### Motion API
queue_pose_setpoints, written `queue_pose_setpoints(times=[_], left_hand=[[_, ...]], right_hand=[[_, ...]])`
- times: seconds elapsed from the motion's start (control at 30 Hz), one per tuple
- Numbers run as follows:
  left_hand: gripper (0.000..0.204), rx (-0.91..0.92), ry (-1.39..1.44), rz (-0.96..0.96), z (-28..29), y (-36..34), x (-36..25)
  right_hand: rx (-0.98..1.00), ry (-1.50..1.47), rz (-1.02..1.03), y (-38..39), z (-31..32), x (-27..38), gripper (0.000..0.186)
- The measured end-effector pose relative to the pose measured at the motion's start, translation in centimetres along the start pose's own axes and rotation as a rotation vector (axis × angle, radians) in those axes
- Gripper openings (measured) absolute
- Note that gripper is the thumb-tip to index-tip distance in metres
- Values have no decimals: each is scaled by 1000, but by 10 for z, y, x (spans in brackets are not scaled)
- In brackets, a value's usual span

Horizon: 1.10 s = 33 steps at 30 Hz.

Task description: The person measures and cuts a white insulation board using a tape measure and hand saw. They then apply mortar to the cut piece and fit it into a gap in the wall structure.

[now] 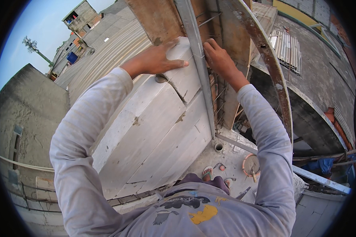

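Observation:
A pale, lightweight block (184,73) sits at the top end of the block wall (146,134), against an upright metal bar (197,55). Over the block's upper edge lies my left hand (158,59), its thumb stretched across the near face and its fingers partly hidden behind. A dark gap and a smear of mortar show under the block's left end. On the other side of the bar is my right hand (219,59), with curled fingers closed at the bar's edge; the fingertips are partly hidden.
Brown formwork boards (158,19) and thin steel rods stand behind the bar. A rusty curved metal edge (273,67) rises at right. Down on the floor are a round mortar container (251,165), a pipe opening (218,147) and a small red item (222,168). Corrugated roofing (110,51) lies beyond the wall.

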<state>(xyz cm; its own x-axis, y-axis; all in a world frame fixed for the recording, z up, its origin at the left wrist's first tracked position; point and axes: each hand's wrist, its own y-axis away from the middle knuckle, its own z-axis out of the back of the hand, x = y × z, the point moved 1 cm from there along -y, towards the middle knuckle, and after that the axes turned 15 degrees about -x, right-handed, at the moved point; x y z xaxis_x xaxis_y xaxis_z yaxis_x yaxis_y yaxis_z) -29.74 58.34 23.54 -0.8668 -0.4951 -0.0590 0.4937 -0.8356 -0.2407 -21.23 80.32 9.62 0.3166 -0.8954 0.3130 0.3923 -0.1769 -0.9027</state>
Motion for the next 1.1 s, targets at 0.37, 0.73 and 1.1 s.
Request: queue_pose_setpoints(times=[0.37,0.73,1.1], left_hand=[[117,53,-35,26,-12,-5,0],[100,183,5,57,-18,2,-5],[72,168,239,82,-7,43,35]], right_hand=[[63,142,49,-5,1,-6,30],[21,72,41,-4,3,-4,21],[-38,-32,10,-7,4,1,19]])
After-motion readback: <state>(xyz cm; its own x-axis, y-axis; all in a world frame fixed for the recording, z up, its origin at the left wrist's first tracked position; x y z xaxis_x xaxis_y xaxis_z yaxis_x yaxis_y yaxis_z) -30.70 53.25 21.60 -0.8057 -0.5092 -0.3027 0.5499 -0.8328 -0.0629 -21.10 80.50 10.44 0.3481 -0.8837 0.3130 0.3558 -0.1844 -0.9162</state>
